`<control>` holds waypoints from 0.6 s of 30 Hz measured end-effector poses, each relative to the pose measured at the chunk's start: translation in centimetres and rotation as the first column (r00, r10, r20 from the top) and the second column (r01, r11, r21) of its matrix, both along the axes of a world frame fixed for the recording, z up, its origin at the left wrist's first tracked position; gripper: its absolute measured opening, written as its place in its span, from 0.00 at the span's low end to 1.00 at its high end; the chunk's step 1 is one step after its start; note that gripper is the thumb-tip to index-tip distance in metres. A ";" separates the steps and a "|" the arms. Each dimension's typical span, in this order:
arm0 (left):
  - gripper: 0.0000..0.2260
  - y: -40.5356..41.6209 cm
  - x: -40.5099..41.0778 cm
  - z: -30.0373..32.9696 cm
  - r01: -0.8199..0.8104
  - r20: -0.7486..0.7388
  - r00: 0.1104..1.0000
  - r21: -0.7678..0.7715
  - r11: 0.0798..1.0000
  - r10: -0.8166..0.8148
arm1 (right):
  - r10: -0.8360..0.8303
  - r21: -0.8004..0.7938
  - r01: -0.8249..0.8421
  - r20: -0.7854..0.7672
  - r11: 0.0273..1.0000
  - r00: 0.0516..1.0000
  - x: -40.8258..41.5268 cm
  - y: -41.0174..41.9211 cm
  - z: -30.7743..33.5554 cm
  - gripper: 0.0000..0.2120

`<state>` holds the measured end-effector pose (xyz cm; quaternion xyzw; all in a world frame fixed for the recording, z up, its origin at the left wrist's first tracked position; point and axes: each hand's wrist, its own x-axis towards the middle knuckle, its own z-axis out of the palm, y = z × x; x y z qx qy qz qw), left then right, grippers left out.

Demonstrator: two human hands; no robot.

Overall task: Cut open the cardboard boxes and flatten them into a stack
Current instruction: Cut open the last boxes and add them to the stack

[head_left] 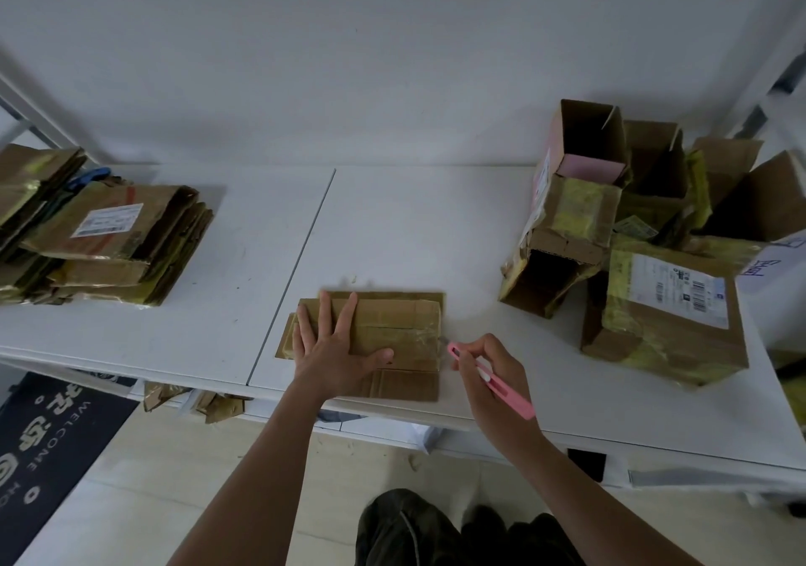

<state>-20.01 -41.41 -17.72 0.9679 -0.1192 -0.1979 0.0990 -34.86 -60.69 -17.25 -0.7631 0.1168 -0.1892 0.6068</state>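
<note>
Left hand presses spread on a flattened box; right hand pinches a pink cutter. Flat stack left; perhaps six uncut boxes remain.

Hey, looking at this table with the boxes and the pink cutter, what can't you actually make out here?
- Pink cutter, head view: whether a blade is out; the tip is blurred and small.
- Flattened box: its left part hidden under the left hand.
- Flat stack: cut off by the left edge, so no count.
- Shipping label on the big box: print too small.
- Right hand: fingers curl round the cutter, hiding its middle.
</note>
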 end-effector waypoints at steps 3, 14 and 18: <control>0.53 0.0 0.0 0.0 -0.003 -0.004 1.000 -0.002 1.000 0.003 | 0.034 -0.017 -0.035 -0.038 0.999 0.999 -0.8 -0.2 0.1 0.08; 0.52 1.1 0.4 1.1 0.059 -0.004 0.998 -0.117 0.991 -0.060 | 0.023 -0.755 -0.077 -0.081 0.651 0.996 2.3 -4.4 -0.5 0.07; 0.45 3.0 0.9 2.4 0.126 -0.073 0.987 -0.182 0.975 -0.141 | 0.025 -0.785 -0.429 -0.468 0.447 0.883 3.8 -5.3 -1.1 0.26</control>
